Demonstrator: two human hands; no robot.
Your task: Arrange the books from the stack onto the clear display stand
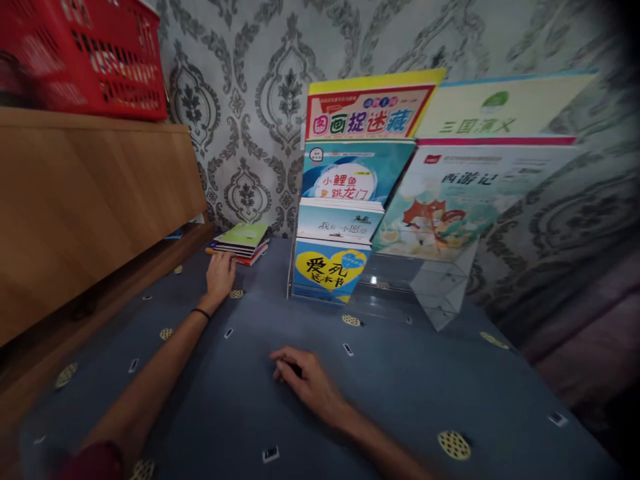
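Note:
My left hand [220, 273] reaches to a small stack of books [245, 240] at the back left of the table, its fingers stretched against the near left corner. The stack has a green cover on top and orange-red edges at the bottom. My right hand [303, 377] hovers over or rests on the tabletop, loosely curled and holding nothing, with a gap between thumb and fingers. Beyond it stands a clear tiered rack [290, 267]. It holds several upright books, among them a blue book with a yellow heart [327, 270] and a wide pale book with a fox picture [445, 213].
A dark blue tablecloth [240, 407] with pineapple prints covers the table. A wooden cabinet [95, 207] borders the left side, with a red plastic basket [120, 73] on top. Patterned wallpaper [250, 120] rises behind. The rack's clear right end [443, 293] juts toward me.

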